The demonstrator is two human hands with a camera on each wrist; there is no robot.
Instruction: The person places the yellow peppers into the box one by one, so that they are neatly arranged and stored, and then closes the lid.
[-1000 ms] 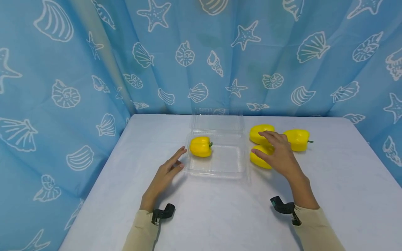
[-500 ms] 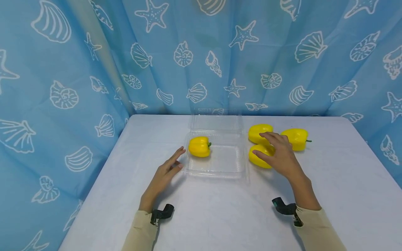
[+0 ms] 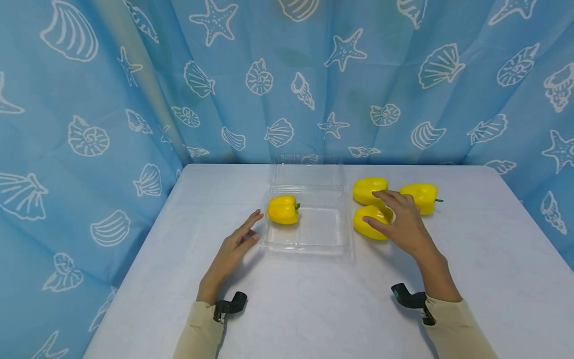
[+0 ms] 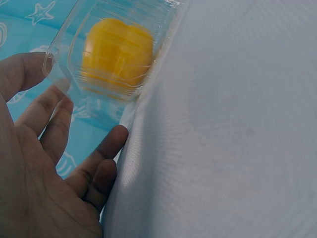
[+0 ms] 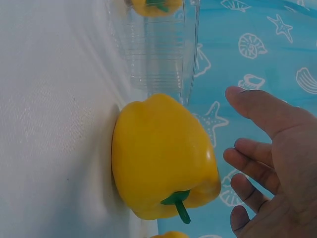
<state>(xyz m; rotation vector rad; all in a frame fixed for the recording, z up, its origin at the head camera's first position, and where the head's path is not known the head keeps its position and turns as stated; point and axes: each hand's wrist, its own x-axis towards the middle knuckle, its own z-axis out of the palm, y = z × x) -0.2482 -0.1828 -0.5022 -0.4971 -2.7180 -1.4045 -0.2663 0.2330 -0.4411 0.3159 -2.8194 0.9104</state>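
Observation:
My left hand (image 3: pixel 232 252) has its fingers extended at the left rim of a hinged clear plastic container (image 3: pixel 320 227). In the left wrist view, the thumb and some fingers (image 4: pixel 42 111) meet the container's edge. A yellow bell pepper (image 3: pixel 282 209) lies inside, at the container's left. Right of the container, my right hand (image 3: pixel 405 224) hovers over another yellow bell pepper (image 3: pixel 367 230), fingers and thumb spread. The right wrist view shows a gap between that hand and the pepper (image 5: pixel 161 148), whose green stem points toward the camera.
Behind the near pepper lies a third yellow bell pepper (image 3: pixel 368 189). A further one (image 3: pixel 420 197) sits to the right, beyond my right hand. The container's lid (image 3: pixel 309 174) stands open toward the blue shell-print curtain (image 3: pixel 251 109). A white cloth covers the table (image 3: pixel 309 304).
My right hand has shifted slightly to the right relative to the near pepper. The left hand, the container and the peppers keep their places; the head view drifts slightly.

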